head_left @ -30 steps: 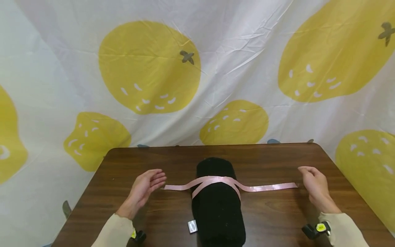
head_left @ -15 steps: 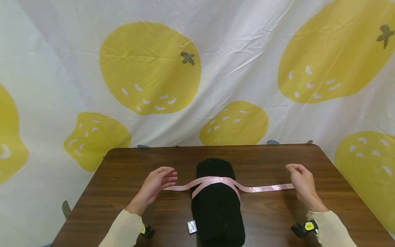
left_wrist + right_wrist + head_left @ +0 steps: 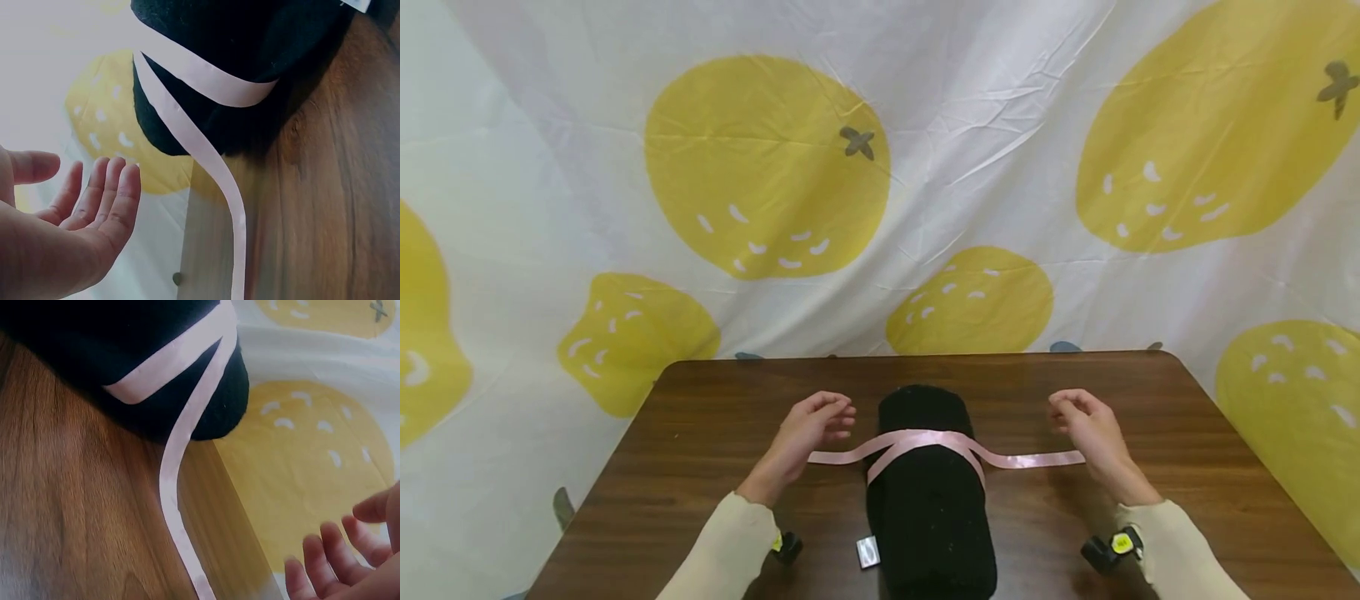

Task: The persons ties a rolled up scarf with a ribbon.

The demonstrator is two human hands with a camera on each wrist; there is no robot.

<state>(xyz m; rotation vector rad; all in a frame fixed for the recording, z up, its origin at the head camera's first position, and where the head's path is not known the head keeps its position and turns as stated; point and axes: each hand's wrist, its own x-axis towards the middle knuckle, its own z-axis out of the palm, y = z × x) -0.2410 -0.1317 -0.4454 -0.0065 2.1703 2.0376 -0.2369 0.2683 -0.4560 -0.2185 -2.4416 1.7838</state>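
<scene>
L hand [image 3: 805, 433] is held over the table [image 3: 760, 387], fingers loosely bent and slightly spread, thumb apart; nothing is gripped. R hand [image 3: 1093, 429] is held likewise on the opp. side, fingers gently curved, nothing gripped.

Btwn the two sets of fingers, a black roll [image 3: 932, 525] is laid on the table, touched by neither. Ribbon [image 3: 928, 437], pink, is draped across the top of the roll, btwn both hands' fingertips. On each side it's split in 2: one strand is brought down the roll's flank, the other is run outward toward each hand, apart from the fingers in the wrist views. In the head view its outer ends are met or hidden by the hands. Whether it's crossed or knotted on top can't be told.

Tag [image 3: 868, 552] is seen at the roll's L edge, nearer the person than the L fingers. Beyond all fingertips, cloth [image 3: 985, 100] w/ yellow fruit is hung. Behind the fingers, forearms are covered by pale sleeves [image 3: 722, 546].
</scene>
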